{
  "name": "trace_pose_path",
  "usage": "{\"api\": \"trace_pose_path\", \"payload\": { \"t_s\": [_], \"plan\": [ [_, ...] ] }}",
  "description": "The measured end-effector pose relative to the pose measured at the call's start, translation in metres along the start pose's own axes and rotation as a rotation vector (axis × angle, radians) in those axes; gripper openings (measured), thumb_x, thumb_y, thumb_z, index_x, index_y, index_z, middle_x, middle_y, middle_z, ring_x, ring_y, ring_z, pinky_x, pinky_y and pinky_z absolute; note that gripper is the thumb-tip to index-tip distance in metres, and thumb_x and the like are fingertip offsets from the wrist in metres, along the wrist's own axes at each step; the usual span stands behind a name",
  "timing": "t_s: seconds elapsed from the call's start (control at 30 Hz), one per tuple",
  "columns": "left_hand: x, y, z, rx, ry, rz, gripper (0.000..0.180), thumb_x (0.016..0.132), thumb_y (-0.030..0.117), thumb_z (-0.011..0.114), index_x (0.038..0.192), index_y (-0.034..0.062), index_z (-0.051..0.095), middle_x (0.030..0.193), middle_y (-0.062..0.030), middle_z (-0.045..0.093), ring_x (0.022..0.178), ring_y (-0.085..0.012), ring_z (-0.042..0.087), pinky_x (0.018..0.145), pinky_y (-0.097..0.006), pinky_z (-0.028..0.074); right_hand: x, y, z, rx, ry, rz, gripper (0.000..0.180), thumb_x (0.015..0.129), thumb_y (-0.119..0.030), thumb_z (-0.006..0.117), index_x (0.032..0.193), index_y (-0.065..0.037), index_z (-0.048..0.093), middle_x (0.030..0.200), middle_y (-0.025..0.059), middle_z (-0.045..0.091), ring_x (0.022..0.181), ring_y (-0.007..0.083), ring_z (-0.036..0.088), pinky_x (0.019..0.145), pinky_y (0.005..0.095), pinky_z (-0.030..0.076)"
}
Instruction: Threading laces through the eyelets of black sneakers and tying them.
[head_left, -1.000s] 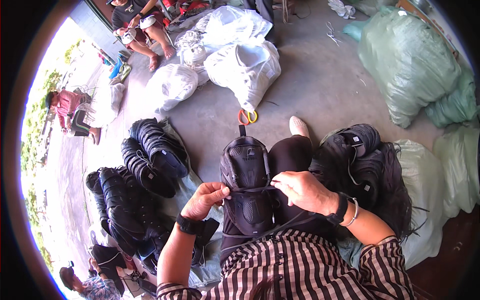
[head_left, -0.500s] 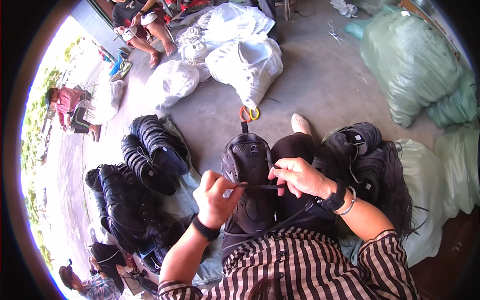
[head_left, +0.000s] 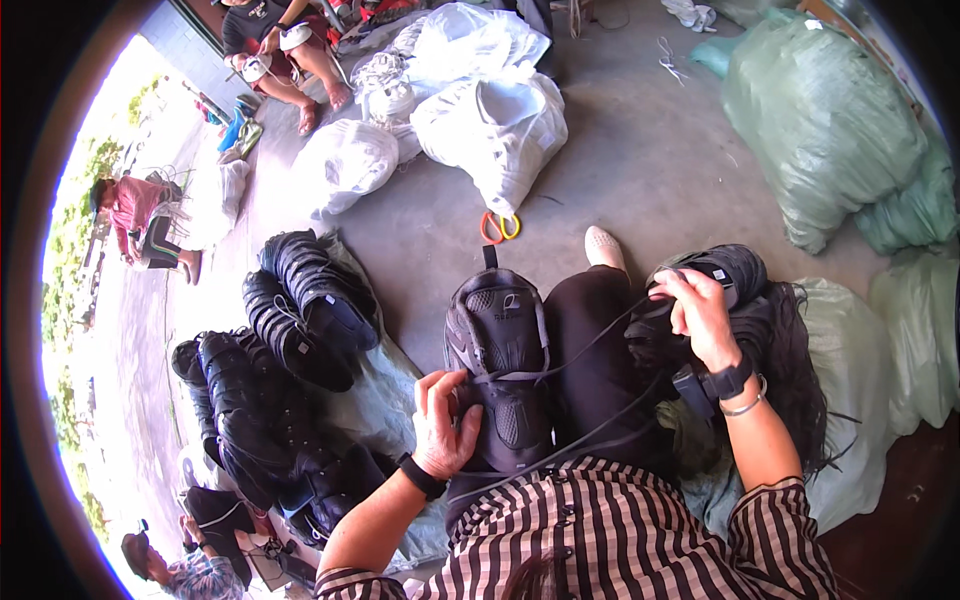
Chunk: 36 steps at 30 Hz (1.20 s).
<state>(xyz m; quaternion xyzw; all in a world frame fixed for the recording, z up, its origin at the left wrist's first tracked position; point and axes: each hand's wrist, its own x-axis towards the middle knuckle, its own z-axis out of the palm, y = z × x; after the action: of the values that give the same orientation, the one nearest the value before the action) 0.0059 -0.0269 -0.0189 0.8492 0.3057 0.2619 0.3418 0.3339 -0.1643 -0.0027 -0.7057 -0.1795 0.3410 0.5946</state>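
A dark grey and black lace-up shoe (head_left: 500, 330) lies on my lap, its toe toward me and its pull tab pointing away. A dark shoelace (head_left: 595, 345) crosses the shoe's tongue and runs to the right. My right hand (head_left: 702, 312) is raised over the right-hand shoes, thumb and forefinger pinched on this lace. My left hand (head_left: 443, 428) grips the near left side of the shoe, with bent fingers and the thumb at its edge. Another length of lace (head_left: 600, 435) trails across my lap.
Piles of black shoes stand at the left (head_left: 260, 410) and right (head_left: 725, 275). Dark loose laces (head_left: 795, 370) hang beside the right pile. Orange-and-yellow-handled scissors (head_left: 500, 228) lie ahead, near white sacks (head_left: 495, 130). Green sacks (head_left: 820, 130) stand far right. Other people (head_left: 140, 215) sit at the left.
My right hand has moved right and away from the shoe, drawing the lace out. My left hand has let go of the lace and come down onto the shoe's side.
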Motion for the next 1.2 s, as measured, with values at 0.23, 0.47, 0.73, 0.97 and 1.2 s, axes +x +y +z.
{"api": "trace_pose_path", "payload": {
  "t_s": [0.23, 0.47, 0.73, 0.97, 1.2],
  "plan": [
    [-0.001, 0.002, -0.002, -0.096, -0.03, -0.194, 0.016, 0.081, 0.007, 0.067, 0.083, 0.0022, 0.052, 0.075, -0.0094, 0.048, 0.064, -0.0209, 0.048, 0.062, -0.031, 0.043, -0.07, -0.004, 0.1, -0.635, -0.477, -0.731, 0.012, 0.079, -0.014, 0.065, 0.083, -0.004, 0.061, 0.077, 0.0083, 0.059, 0.063, 0.0261, 0.061, 0.057, 0.0346, 0.051],
    [0.005, 0.005, -0.008, -0.38, 0.088, -0.287, 0.009, 0.092, 0.01, 0.054, 0.092, 0.0048, 0.047, 0.084, -0.0037, 0.056, 0.066, -0.0044, 0.044, 0.06, -0.019, 0.039, -0.063, 0.002, 0.114, -0.62, -0.56, -0.83, 0.011, 0.078, -0.009, 0.064, 0.081, -0.005, 0.054, 0.076, 0.0088, 0.056, 0.064, 0.0248, 0.06, 0.056, 0.0336, 0.051],
    [0.044, 0.009, -0.028, -1.095, 0.013, -0.653, 0.009, 0.094, 0.018, 0.053, 0.097, 0.0108, 0.049, 0.055, 0.0062, 0.036, 0.043, -0.0041, 0.029, 0.044, -0.021, 0.027, -0.048, -0.019, 0.101, -0.201, -0.811, -0.085, 0.013, 0.081, -0.002, 0.062, 0.091, 0.001, 0.054, 0.079, 0.0092, 0.065, 0.074, 0.0157, 0.064, 0.068, 0.0286, 0.05],
    [0.05, -0.018, -0.033, -1.253, 0.144, -0.652, 0.008, 0.095, 0.014, 0.051, 0.101, 0.0123, 0.055, 0.062, 0.0055, 0.042, 0.047, -0.0042, 0.029, 0.045, -0.021, 0.025, -0.048, -0.037, 0.094, -0.556, -0.797, -0.603, 0.017, 0.077, -0.007, 0.066, 0.091, -0.005, 0.059, 0.081, 0.008, 0.063, 0.074, 0.0238, 0.064, 0.067, 0.0311, 0.051],
    [0.047, -0.028, -0.046, -1.226, 0.149, -0.609, 0.007, 0.094, 0.015, 0.052, 0.1, 0.0132, 0.055, 0.063, 0.0063, 0.043, 0.047, -0.0036, 0.03, 0.045, -0.021, 0.025, -0.052, -0.02, 0.093, -0.7, -0.544, -0.898, 0.007, 0.073, -0.011, 0.068, 0.078, -0.011, 0.063, 0.081, 0.0029, 0.055, 0.069, 0.022, 0.061, 0.059, 0.031, 0.051]
  ]
}}
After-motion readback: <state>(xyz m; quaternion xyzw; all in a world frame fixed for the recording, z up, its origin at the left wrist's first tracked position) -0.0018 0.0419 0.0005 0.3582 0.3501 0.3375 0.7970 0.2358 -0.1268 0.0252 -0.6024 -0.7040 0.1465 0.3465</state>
